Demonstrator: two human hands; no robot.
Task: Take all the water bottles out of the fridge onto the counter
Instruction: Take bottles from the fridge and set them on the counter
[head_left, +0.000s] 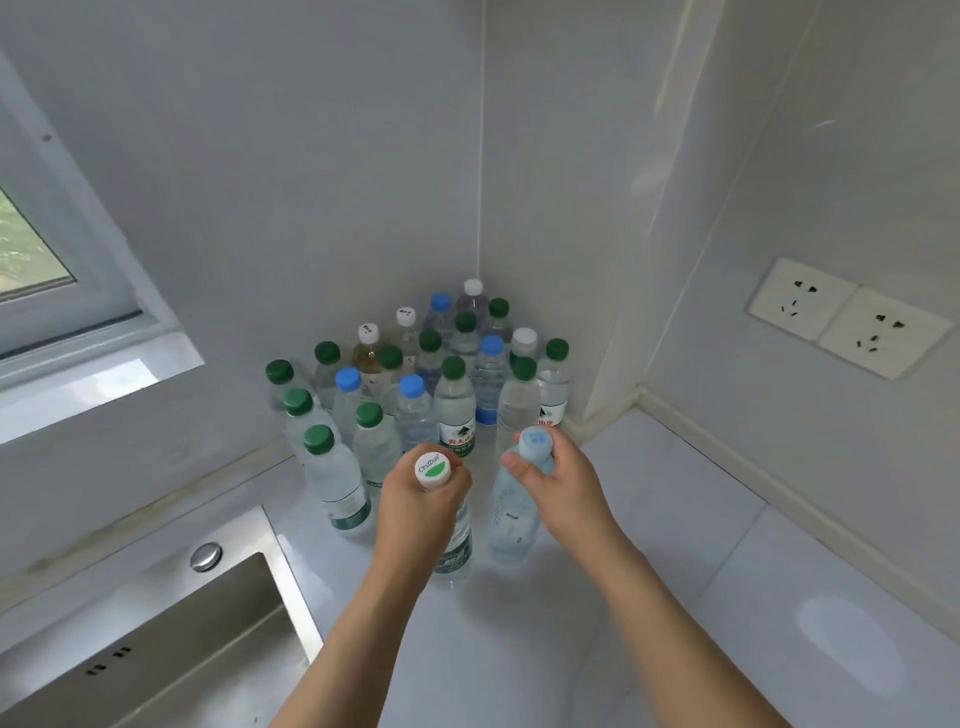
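My left hand (421, 499) grips the neck of a clear bottle with a white and green cap (457, 551), which stands upright on the white counter (649, 545). My right hand (561, 483) grips the neck of a pale blue bottle (511, 519), tilted slightly, its base on the counter beside the first. Just behind them, several water bottles (415, 379) with green, blue and white caps stand packed into the corner. The fridge is out of view.
A steel sink (171, 649) with a round plug fitting lies at the lower left, close to the bottles. A window (31, 249) is on the left wall. Two wall sockets (847, 317) sit on the right wall above the counter.
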